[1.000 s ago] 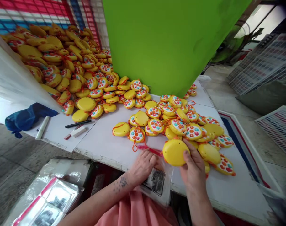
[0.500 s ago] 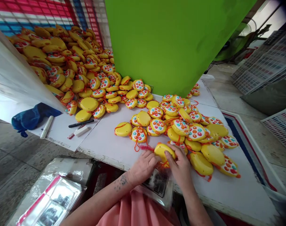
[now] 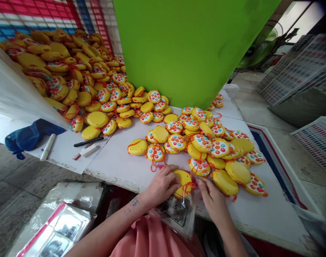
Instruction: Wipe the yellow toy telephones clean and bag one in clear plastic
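A yellow, animal-shaped toy (image 3: 181, 181) with an orange cord lies face down between my hands at the table's front edge. My left hand (image 3: 162, 184) is closed at its left side, with the fingers curled against the toy. Around and below the toy is a clear plastic bag (image 3: 188, 219) with a pink top strip and dark print. My right hand (image 3: 210, 191) pinches the pink edge of the bag to the right of the toy. Whether the toy is wholly inside the bag I cannot tell. Just beyond my hands lies a loose group of similar toys (image 3: 219, 148).
A large heap of the same toys (image 3: 82, 98) fills the back left, beside a green panel (image 3: 195, 50). A black pen (image 3: 88, 141), a white block (image 3: 88, 150) and a blue cloth (image 3: 34, 135) lie at left. More flat bags (image 3: 63, 228) rest on a carton below.
My right hand has let go of the toy and moved right to the bag's pink edge. The toy now sits lower, by the bag's mouth, against my left hand. The view has shifted slightly.
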`<state>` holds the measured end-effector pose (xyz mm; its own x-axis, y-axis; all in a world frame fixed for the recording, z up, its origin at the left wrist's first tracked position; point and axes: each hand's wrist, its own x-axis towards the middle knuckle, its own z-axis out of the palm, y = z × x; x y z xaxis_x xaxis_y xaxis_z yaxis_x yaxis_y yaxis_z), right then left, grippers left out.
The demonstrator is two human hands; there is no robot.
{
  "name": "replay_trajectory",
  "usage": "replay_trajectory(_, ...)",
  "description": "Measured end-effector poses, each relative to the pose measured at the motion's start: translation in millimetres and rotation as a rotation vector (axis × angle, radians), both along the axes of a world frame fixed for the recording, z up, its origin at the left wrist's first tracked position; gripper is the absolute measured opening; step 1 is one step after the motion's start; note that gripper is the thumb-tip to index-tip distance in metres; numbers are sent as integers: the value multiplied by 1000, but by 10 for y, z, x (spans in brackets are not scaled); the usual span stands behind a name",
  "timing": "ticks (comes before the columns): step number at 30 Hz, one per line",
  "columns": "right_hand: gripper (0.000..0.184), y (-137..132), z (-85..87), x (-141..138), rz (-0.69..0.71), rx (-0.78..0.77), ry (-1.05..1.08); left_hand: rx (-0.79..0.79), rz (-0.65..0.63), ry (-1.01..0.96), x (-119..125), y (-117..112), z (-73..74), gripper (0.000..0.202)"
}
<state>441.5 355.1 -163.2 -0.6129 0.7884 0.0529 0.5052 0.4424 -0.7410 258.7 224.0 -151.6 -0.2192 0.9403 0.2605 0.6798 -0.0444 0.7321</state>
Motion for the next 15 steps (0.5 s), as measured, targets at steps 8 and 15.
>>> replay_trajectory(8,38,-136,-79,-134,84,-230,240,-140,-183,-84,-165,1,153,7)
replay_trajectory(15,39,-177,-40,-316,-42,-164,315,-206,-95,-65,-160,-6,343,9)
